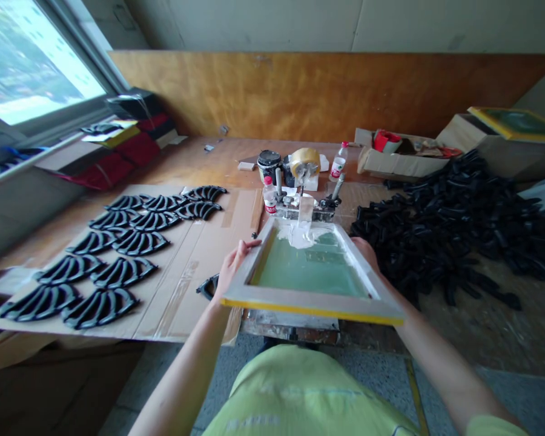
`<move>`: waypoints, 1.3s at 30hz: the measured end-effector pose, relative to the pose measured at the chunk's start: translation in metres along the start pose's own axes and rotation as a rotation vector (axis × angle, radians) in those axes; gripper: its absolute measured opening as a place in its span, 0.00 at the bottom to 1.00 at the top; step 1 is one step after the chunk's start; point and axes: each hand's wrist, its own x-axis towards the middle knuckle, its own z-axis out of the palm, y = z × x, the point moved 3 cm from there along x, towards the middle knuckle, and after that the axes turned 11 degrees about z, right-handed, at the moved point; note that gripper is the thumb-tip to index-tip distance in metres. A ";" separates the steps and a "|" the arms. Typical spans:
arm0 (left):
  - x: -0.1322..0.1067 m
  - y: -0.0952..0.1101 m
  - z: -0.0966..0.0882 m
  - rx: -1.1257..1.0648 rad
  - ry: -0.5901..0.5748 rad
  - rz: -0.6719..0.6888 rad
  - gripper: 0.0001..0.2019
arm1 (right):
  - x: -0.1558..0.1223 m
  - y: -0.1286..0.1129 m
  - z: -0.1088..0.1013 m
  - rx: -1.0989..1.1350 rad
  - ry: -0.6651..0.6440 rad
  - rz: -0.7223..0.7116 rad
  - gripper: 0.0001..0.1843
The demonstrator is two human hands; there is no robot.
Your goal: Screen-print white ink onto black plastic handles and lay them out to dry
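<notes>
A screen-printing frame with green mesh tilts up in front of me, white ink smeared across its far end. My left hand grips the frame's left side, fingers lying along the rail. On the opposite rail, my right hand is closed, partly hidden behind the frame. At the far end, a metal clamp stand meets the frame. One black fan-shaped plastic piece shows beside my left wrist, partly covered by it. What lies under the mesh is hidden.
Rows of black ribbed pieces lie on cardboard at left. A large heap of black parts covers the right. Behind stand ink tubs, a tape roll, bottles and an open carton.
</notes>
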 end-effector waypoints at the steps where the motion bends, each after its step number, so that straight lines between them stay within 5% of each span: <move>1: -0.010 -0.015 -0.004 0.022 -0.035 -0.068 0.31 | 0.011 0.004 -0.007 0.018 0.006 0.052 0.16; 4: -0.030 -0.059 -0.010 0.056 -0.085 -0.186 0.35 | 0.047 -0.018 -0.013 0.099 0.028 0.079 0.20; 7: -0.035 -0.093 -0.007 0.092 -0.083 -0.220 0.40 | 0.076 -0.069 0.003 0.088 -0.044 -0.106 0.27; 12: -0.032 -0.114 -0.004 0.142 -0.086 -0.221 0.36 | 0.077 -0.105 0.042 -0.050 -0.363 -0.124 0.09; 18: -0.033 -0.118 -0.007 0.142 -0.048 -0.216 0.31 | 0.013 -0.102 0.030 0.026 -0.380 -0.420 0.10; 21: -0.033 -0.118 -0.007 0.140 -0.047 -0.218 0.31 | 0.003 -0.100 0.019 0.137 -0.453 -0.582 0.10; 23: -0.033 -0.118 -0.007 0.134 -0.044 -0.221 0.31 | 0.009 -0.100 0.018 0.193 -0.471 -0.566 0.08; 27: -0.032 -0.119 -0.008 0.127 -0.071 -0.204 0.33 | 0.014 -0.098 0.027 0.233 -0.305 -0.383 0.11; 32: -0.032 -0.115 -0.008 0.111 -0.112 -0.201 0.35 | -0.011 -0.090 0.025 0.297 -0.318 -0.520 0.15; 35: -0.033 -0.098 -0.007 0.097 -0.115 -0.218 0.36 | 0.015 -0.093 0.019 0.297 -0.343 -0.432 0.11; 39: -0.029 -0.056 -0.010 0.069 -0.107 -0.225 0.37 | 0.086 -0.099 0.014 0.203 -0.300 -0.160 0.29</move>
